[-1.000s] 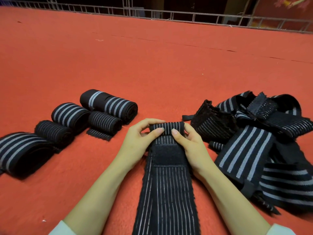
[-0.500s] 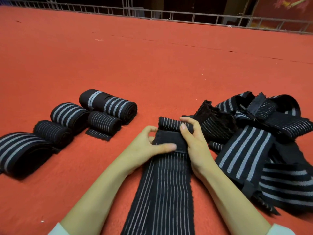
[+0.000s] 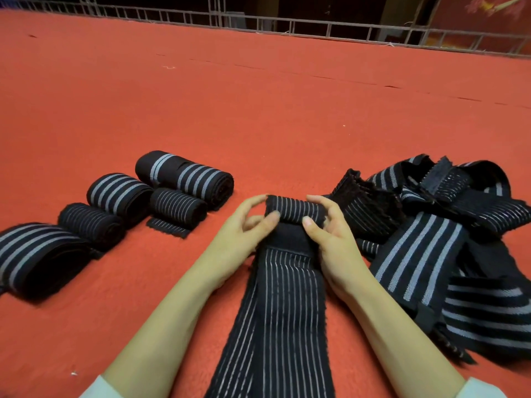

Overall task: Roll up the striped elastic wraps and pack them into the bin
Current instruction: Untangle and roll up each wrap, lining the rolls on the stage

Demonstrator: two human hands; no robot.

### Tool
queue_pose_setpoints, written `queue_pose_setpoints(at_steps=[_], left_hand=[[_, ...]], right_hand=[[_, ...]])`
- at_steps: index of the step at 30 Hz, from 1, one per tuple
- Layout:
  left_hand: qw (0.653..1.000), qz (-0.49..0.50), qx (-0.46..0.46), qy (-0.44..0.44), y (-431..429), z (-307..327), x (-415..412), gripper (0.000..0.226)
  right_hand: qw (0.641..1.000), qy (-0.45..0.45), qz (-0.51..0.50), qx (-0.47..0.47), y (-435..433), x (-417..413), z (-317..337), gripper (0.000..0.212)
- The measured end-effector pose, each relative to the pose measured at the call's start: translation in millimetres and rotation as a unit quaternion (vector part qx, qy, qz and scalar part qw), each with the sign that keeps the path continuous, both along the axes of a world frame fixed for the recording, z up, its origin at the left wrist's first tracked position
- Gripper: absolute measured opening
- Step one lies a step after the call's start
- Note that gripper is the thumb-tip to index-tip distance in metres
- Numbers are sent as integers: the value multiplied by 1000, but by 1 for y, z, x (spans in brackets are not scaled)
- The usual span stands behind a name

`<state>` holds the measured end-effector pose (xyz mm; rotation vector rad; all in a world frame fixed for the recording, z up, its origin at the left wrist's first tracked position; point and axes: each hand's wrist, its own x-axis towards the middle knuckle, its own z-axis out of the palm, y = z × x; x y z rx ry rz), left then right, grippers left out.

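Note:
A black elastic wrap with thin white stripes (image 3: pixel 283 317) lies lengthwise on the red carpet towards me, its far end turned into a small roll (image 3: pixel 293 209). My left hand (image 3: pixel 244 228) grips the roll's left end with curled fingers and thumb. My right hand (image 3: pixel 330 225) grips the right end the same way. Several finished rolls (image 3: pixel 184 175) lie in a group to the left. A loose pile of unrolled striped wraps (image 3: pixel 431 225) lies to the right. No bin is in view.
Red carpet (image 3: pixel 258 96) stretches far ahead. A low metal railing (image 3: pixel 287 23) runs along its back edge. A wide flattened roll (image 3: pixel 31 254) sits at the far left edge.
The wrap's far end has been turned over further into a thicker roll. Both hands shifted from pressing the velcro patch to gripping the roll's ends.

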<state>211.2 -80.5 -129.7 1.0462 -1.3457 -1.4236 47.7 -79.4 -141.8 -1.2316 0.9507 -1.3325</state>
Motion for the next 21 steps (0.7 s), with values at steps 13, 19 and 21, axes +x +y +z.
queue_pose_setpoints(at_steps=[13, 19, 21], left_hand=[[989, 84, -118, -40, -1, -5, -2, 24], [997, 42, -64, -12, -1, -6, -3, 23], [998, 38, -51, -7, -1, -5, -4, 28]], right_hand=[[998, 67, -6, 12, 6, 8, 5, 29], [996, 80, -16, -35, 4, 8, 2, 11], [997, 69, -3, -31, 5, 10, 2, 12]])
